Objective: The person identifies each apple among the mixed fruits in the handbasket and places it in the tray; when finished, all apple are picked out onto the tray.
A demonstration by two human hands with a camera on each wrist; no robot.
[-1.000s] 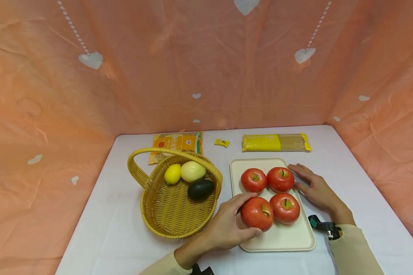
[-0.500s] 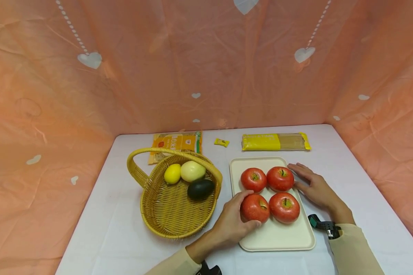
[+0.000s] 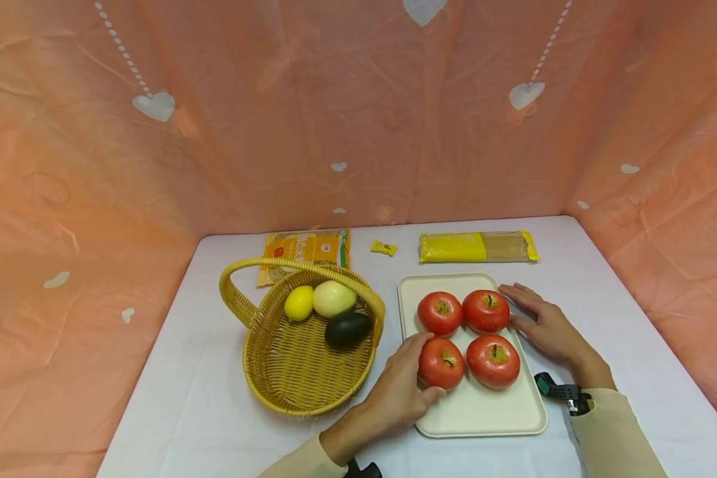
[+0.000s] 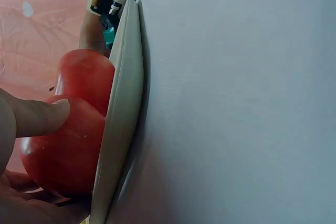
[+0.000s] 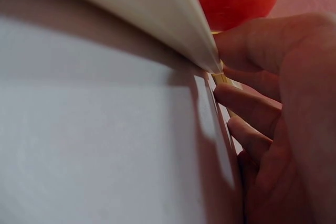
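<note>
Several red apples stand in two rows on a cream tray (image 3: pixel 484 421). My left hand (image 3: pixel 394 385) curves round the front-left apple (image 3: pixel 442 364), its thumb (image 4: pixel 44 116) lying against the red skin and its other fingers on the far side. In the left wrist view this apple sits low against the tray, with another apple (image 4: pixel 84 74) behind it. At the tray's right edge lies my right hand (image 3: pixel 546 332), fingers loosely extended beside the back-right apple (image 3: pixel 486 311). Its thumb (image 5: pixel 247 43) meets the tray rim in the right wrist view.
Left of the tray stands a wicker basket (image 3: pixel 257 372) with a tall handle, holding a lemon (image 3: pixel 299 303), a pale green oval fruit (image 3: pixel 332 298) and a dark green one (image 3: pixel 348 330). Behind are an orange food bag (image 3: pixel 305 247), a small yellow packet (image 3: pixel 384 248) and a noodle pack (image 3: pixel 478 247).
My left hand has lowered the front-left apple onto the tray, moving it slightly left and away from me, and has shifted left a little. The right hand stays at the tray edge.
</note>
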